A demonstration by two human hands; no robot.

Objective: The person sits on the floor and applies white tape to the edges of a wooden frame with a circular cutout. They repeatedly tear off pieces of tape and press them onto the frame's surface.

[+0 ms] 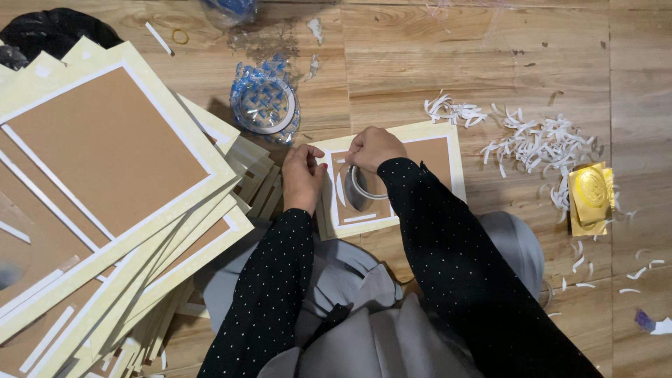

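The person sits on the wooden floor (434, 56) with a cream-bordered brown frame board (441, 150) before the knees, the left hand (302, 175) pressing its left edge. The right hand (373, 147) pinches tape from the tape roll (364, 185) resting on that board; taping looks underway, and smoothing the strip flat seems next.

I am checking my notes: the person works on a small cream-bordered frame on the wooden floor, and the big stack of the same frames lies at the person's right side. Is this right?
Not quite. The head view shows the stack of frames at the person's left side, not the right. The rest holds: both hands, left hand and right hand, work on the small cream-bordered frame on the wooden floor.
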